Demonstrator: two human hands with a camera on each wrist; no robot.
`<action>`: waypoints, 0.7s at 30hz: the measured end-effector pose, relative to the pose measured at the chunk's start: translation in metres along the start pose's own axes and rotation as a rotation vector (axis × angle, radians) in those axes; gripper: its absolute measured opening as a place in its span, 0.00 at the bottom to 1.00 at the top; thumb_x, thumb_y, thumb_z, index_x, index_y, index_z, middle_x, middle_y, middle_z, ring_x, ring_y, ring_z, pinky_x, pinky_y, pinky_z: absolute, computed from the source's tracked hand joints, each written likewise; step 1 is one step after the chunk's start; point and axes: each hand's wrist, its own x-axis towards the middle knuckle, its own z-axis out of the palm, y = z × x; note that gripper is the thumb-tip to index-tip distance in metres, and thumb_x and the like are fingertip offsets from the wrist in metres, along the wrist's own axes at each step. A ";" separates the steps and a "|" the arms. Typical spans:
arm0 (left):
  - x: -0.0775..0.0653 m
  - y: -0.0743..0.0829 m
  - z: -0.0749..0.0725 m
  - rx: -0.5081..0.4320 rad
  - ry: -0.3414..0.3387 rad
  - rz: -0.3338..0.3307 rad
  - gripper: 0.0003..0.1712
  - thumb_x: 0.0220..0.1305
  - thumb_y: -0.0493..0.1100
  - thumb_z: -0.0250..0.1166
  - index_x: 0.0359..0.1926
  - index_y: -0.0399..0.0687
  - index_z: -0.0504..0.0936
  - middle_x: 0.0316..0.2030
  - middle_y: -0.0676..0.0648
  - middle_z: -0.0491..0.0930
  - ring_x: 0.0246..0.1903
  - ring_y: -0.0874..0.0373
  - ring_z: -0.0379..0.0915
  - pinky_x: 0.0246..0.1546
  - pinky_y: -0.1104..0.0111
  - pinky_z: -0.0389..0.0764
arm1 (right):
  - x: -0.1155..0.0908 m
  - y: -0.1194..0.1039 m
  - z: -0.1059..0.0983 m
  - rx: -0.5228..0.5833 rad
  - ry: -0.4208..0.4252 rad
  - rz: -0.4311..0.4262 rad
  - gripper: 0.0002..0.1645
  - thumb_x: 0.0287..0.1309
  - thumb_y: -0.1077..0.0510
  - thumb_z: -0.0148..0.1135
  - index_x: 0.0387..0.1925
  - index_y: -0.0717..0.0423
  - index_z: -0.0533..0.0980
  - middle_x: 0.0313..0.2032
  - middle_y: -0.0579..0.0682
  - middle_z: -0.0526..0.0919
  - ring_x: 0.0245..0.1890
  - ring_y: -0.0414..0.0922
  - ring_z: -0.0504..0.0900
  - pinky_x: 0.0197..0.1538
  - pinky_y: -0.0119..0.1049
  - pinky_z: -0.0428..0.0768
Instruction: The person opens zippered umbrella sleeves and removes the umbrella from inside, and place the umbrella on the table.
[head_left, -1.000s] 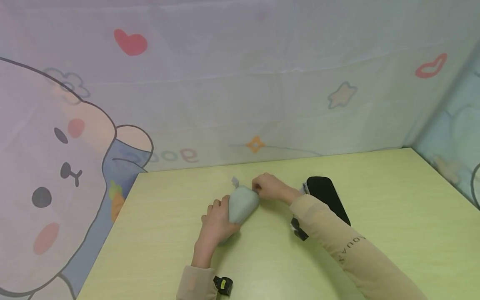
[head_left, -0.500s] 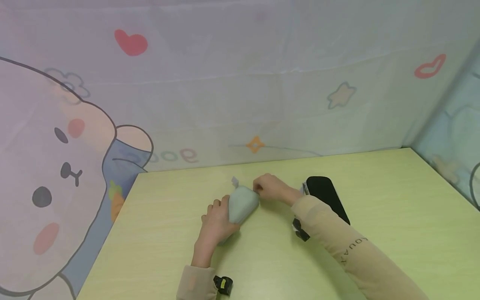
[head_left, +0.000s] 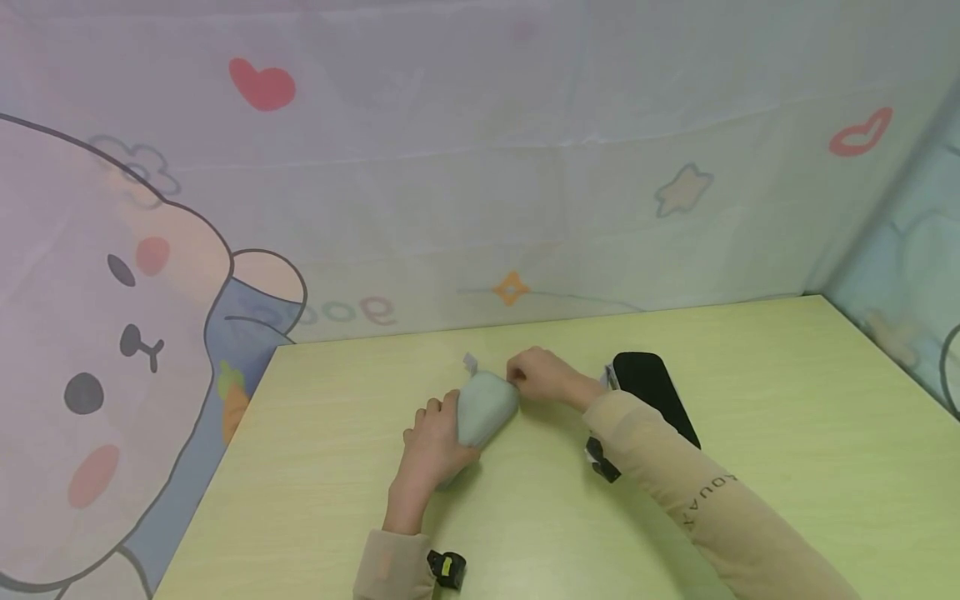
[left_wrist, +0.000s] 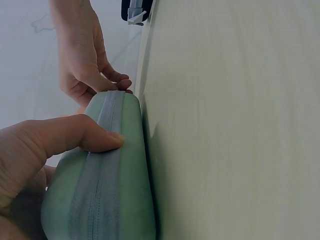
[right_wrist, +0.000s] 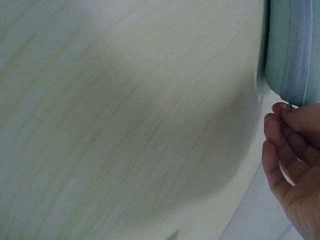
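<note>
Left wrist: rounded case (left_wrist: 102,185) (zippered)

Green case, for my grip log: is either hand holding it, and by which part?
The left hand grips the green case by its body, thumb on the zipper band; the right hand seemingly pinches the zipper pull.

Dark letters (head_left: 709,488) on the right sleeve (head_left: 723,521) read roughly "AOUAX" (the ends are unclear); on the backdrop (head_left: 450,208), a faint, mirrored word (head_left: 377,311) shows "goo", the rest hard to tell.
</note>
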 end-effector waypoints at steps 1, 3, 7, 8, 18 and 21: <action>0.000 0.000 0.000 0.001 0.000 0.000 0.47 0.43 0.44 0.75 0.66 0.40 0.65 0.48 0.34 0.74 0.45 0.42 0.70 0.37 0.48 0.73 | 0.000 0.000 0.000 0.000 0.000 0.001 0.10 0.57 0.68 0.56 0.29 0.57 0.83 0.30 0.51 0.86 0.27 0.40 0.78 0.36 0.32 0.80; 0.000 0.000 0.000 0.004 0.000 0.002 0.47 0.43 0.44 0.75 0.66 0.40 0.65 0.48 0.34 0.75 0.44 0.42 0.70 0.36 0.48 0.73 | 0.000 0.001 0.000 -0.001 -0.001 0.003 0.10 0.57 0.68 0.56 0.29 0.57 0.83 0.30 0.51 0.86 0.26 0.39 0.78 0.36 0.32 0.79; -0.001 0.002 -0.001 0.007 0.003 0.004 0.47 0.43 0.44 0.75 0.65 0.39 0.65 0.47 0.34 0.75 0.43 0.42 0.71 0.35 0.49 0.73 | 0.000 0.001 0.000 -0.001 0.002 0.001 0.10 0.55 0.69 0.56 0.28 0.57 0.83 0.29 0.50 0.85 0.25 0.39 0.76 0.35 0.32 0.79; -0.001 0.002 -0.002 0.007 0.003 0.004 0.47 0.43 0.44 0.75 0.65 0.39 0.66 0.47 0.34 0.75 0.43 0.42 0.71 0.35 0.49 0.73 | 0.000 0.001 0.000 -0.003 0.003 0.001 0.10 0.55 0.68 0.56 0.28 0.56 0.83 0.29 0.50 0.85 0.25 0.39 0.76 0.35 0.32 0.79; -0.002 0.004 -0.004 0.008 0.002 0.003 0.47 0.42 0.43 0.75 0.65 0.38 0.66 0.47 0.34 0.75 0.43 0.42 0.71 0.35 0.49 0.72 | -0.001 -0.001 0.000 -0.008 0.002 0.018 0.10 0.56 0.68 0.56 0.27 0.56 0.82 0.27 0.49 0.84 0.24 0.39 0.73 0.34 0.32 0.77; -0.002 0.004 -0.004 0.003 0.002 0.004 0.47 0.42 0.42 0.75 0.65 0.38 0.66 0.47 0.34 0.75 0.43 0.42 0.71 0.35 0.49 0.72 | -0.001 0.000 0.002 0.003 0.006 0.028 0.10 0.56 0.68 0.56 0.27 0.56 0.82 0.27 0.49 0.84 0.24 0.39 0.73 0.33 0.31 0.76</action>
